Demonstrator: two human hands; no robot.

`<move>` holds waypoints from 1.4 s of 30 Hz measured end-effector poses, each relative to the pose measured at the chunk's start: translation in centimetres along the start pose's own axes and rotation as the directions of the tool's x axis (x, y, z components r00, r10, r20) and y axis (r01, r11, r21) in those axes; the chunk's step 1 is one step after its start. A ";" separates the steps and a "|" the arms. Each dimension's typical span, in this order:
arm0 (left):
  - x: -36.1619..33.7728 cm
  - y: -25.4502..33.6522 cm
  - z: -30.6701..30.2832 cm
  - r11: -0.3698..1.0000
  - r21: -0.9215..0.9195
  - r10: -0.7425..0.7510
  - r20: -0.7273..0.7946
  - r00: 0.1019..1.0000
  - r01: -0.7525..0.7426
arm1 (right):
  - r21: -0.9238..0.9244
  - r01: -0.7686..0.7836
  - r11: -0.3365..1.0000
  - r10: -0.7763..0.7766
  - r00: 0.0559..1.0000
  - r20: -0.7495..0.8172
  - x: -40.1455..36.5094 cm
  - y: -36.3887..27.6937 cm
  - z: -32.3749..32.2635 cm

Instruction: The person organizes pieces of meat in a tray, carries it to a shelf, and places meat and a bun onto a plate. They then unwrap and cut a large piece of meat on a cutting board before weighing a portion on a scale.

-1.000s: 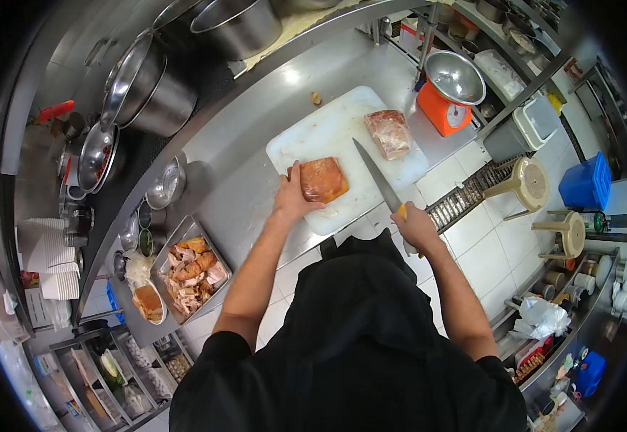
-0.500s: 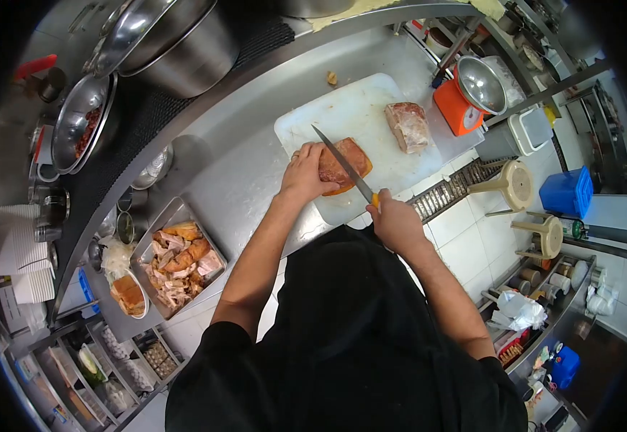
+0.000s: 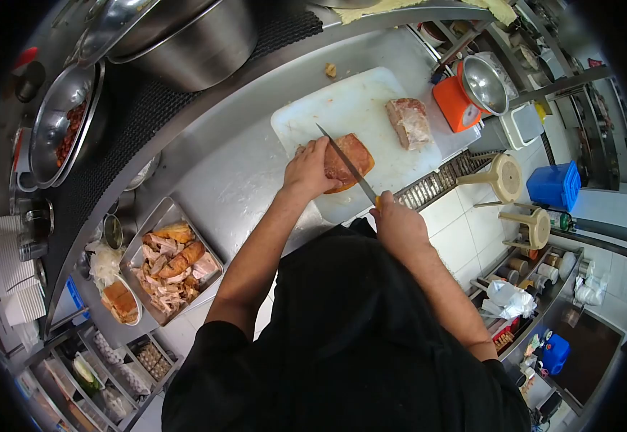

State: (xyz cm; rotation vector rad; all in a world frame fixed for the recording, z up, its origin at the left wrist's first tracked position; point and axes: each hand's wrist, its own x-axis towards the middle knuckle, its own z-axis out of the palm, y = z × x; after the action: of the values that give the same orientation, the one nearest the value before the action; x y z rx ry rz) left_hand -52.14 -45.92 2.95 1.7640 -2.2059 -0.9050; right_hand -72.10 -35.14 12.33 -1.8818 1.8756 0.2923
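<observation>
A thick piece of browned meat (image 3: pixel 361 157) lies on the white cutting board (image 3: pixel 295 119). My left hand (image 3: pixel 307 170) is wrapped round its left side, with the thumb at the near edge and the fingers at the far edge. In my right hand (image 3: pixel 402 227) is a long knife (image 3: pixel 346 158) with a yellow handle. Its blade runs diagonally across the meat, close to my left fingers; how deep the edge sits cannot be made out. Another block of meat (image 3: pixel 408 124), paler on its side, rests on the board to the right.
At left stands a metal tray (image 3: pixel 209 279) of cut meat, beside a white container (image 3: pixel 132 317) with more meat. An orange kitchen scale (image 3: pixel 455 106) carries a steel bowl (image 3: pixel 484 83) at the right. A large steel pot (image 3: pixel 209 54) sits on the upper-left shelf. Stools (image 3: pixel 504 178) stand on the floor.
The whole view has shifted slightly. The knife has moved a little to the right over the meat, and both hands keep their hold.
</observation>
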 end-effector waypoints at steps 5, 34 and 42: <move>0.5 0.7 -0.5 0.998 0.022 -0.054 0.067 0.996 0.053 | 0.037 -0.026 0.999 0.023 0.997 0.072 0.2 -0.3 -0.9; 0.0 0.1 0.9 1.000 -0.023 -0.017 0.014 1.000 0.017 | -0.006 -0.027 1.000 0.027 0.983 0.183 5.7 -1.3 -0.2; 0.2 -0.3 0.9 0.999 -0.038 0.016 -0.005 1.000 -0.016 | 0.020 0.000 1.000 -0.002 0.991 0.131 8.5 -0.8 2.8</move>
State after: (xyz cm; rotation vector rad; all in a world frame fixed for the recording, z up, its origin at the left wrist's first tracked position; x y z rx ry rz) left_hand -52.42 -45.87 2.06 1.7272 -2.1824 -0.9320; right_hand -70.43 -41.44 6.13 -1.8046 1.7838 0.3857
